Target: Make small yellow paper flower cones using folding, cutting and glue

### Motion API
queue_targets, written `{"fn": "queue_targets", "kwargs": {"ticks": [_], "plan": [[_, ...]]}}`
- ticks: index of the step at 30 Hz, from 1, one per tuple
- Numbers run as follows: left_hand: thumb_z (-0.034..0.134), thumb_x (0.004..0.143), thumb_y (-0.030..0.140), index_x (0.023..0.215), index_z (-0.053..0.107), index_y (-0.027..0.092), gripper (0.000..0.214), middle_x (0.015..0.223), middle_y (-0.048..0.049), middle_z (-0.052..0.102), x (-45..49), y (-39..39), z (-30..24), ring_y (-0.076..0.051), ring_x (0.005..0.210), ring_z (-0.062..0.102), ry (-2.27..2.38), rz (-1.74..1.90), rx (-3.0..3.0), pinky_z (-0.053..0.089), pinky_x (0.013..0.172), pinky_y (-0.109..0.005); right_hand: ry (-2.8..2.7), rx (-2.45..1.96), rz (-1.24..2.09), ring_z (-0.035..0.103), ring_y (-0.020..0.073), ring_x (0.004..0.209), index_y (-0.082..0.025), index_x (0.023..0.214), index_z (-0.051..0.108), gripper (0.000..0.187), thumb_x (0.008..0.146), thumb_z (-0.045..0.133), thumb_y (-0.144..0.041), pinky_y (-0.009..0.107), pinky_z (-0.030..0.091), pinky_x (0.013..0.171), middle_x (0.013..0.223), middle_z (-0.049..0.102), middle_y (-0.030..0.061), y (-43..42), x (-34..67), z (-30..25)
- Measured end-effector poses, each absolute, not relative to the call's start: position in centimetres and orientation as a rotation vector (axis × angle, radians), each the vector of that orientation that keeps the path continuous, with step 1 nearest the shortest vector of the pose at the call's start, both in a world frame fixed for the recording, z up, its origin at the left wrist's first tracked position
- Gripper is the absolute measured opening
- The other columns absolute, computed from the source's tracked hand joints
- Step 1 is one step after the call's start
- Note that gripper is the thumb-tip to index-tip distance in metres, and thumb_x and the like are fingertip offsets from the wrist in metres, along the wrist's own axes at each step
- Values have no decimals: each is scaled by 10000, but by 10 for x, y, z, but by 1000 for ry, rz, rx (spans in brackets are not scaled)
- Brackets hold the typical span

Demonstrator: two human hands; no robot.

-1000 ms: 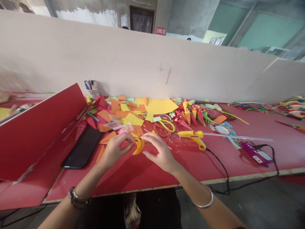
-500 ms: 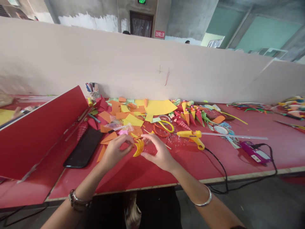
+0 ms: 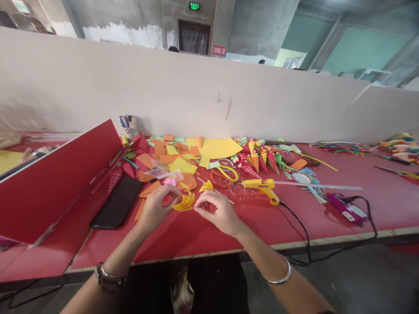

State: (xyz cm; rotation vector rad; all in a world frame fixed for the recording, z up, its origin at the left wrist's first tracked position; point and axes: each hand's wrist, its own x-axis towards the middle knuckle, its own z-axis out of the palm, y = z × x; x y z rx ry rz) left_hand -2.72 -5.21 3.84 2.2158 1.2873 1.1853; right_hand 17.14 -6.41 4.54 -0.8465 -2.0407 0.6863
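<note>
- Your left hand [image 3: 159, 207] is grasping one end of the yellow curved pieces [image 3: 184, 202], pinching them between thumb and fingers
- Your right hand [image 3: 220, 214] is bringing thumb and fingertips together at the other end of them; you are hiding the contact, so I cannot tell whether it is gripping
- The yellow curved pieces are sitting between your two hands, fanning out in overlapping crescents over the front of the red table [image 3: 203, 240]
- A small yellow paper piece [image 3: 206, 186] is lying just beyond your right hand
- Beyond your left hand, orange paper scraps [image 3: 159, 148] are spreading in a pile, and a black phone [image 3: 116, 204] is lying to its left
- A yellow glue gun [image 3: 262, 186] is resting to the right of your right hand, its clear glue stick [image 3: 321, 186] pointing rightward
</note>
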Motion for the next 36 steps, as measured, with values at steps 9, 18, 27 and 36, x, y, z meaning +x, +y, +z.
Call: {"fn": "queue_targets", "kwargs": {"ticks": [9, 18, 27, 36], "plan": [[497, 767, 250, 733, 527, 174, 88, 688, 6, 581, -42, -52, 35, -105, 631, 552, 1426, 1209, 2155, 449, 616, -210, -2021, -908, 597, 550, 125, 705, -196, 759, 533, 101, 826, 472, -241, 249, 457, 649, 752, 568, 19, -68, 180, 44], [511, 756, 256, 724, 531, 179, 86, 681, 9, 580, -54, -52, 33, -106, 612, 545, 1519, 1284, 2151, 441, 604, -210, -1901, -980, 511, 537, 130, 678, -195, 763, 529, 68, 810, 481, -201, 241, 443, 636, 722, 561, 14, -65, 186, 30], [510, 767, 304, 910, 501, 182, 188, 742, 9, 588, -13, -68, 29, -104, 618, 550, 1332, 1069, 1972, 444, 608, -222, -1967, -959, 180, 540, 149, 737, -203, 789, 547, 96, 824, 461, -179, 270, 455, 674, 744, 570, 36, -73, 172, 11], [507, 771, 289, 710, 480, 170, 137, 654, 28, 533, -7, -68, 36, -90, 589, 495, 1303, 1041, 2046, 388, 567, -197, -2003, -964, -18, 516, 147, 698, -184, 782, 539, 64, 809, 490, -155, 266, 446, 645, 713, 558, 33, -77, 165, 8]]}}
